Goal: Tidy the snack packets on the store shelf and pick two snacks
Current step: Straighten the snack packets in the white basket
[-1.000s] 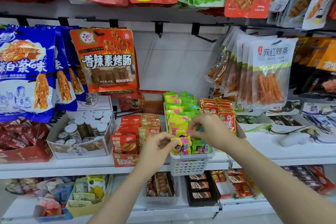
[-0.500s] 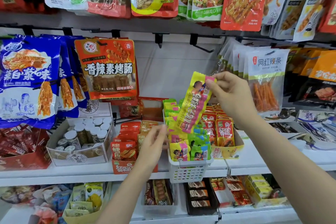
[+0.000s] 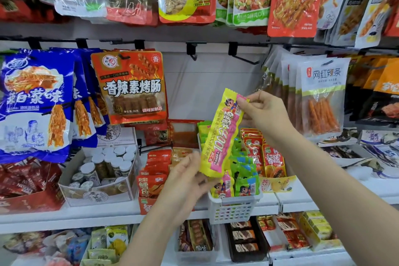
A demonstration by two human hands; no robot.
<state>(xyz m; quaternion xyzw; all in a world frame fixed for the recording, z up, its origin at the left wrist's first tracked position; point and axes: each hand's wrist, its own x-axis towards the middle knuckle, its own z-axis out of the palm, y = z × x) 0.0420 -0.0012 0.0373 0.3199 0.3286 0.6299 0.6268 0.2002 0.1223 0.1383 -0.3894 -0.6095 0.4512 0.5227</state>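
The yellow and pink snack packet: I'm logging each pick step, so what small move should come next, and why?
Probably the left hand should close on the lower end of the yellow and pink snack packet. The right hand pinches only its top corner, it hangs above the white basket, and the left hand's fingers sit open beside it.

I see a long packet point(image 3: 220, 134) at frame centre, yellow with a pink band and cartoon print. Left of it hangs an orange-red pouch point(image 3: 129, 86) with white lettering; the basket point(image 3: 234, 209) below centre is white lattice.
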